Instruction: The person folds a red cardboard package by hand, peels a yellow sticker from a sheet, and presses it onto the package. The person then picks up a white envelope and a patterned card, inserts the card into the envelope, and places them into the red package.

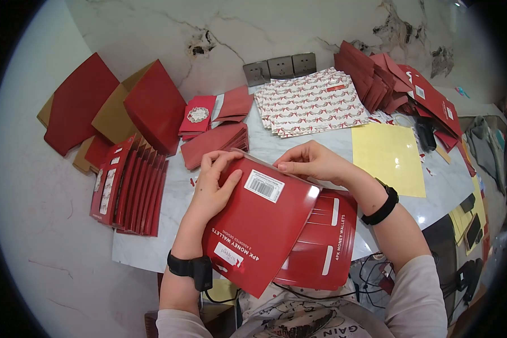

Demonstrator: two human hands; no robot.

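A white marbled wall [298, 28] stands behind my pale marbled table [138, 248]. Taking the middle of my view as the dial's centre, red-and-brown boxes [143, 104] lean at ten o'clock. At nine o'clock a row of red packs [143, 197] stands on edge. My left hand [211, 188] has its thumb against the face of the red wallet pack [259, 222], fingers curled close together at its upper-left corner. That pack, tilted, lies at six o'clock, its barcode label [264, 186] towards the far edge. Small red envelopes [217, 143] lie at eleven. Patterned sheets [312, 104] overlap at one o'clock. My right hand [321, 160] pinches the pack's far edge between thumb and forefinger. Partly under the pack, at five o'clock, sits a second red pack [341, 242]. A yellow sheet [388, 160] lies at two to three o'clock.
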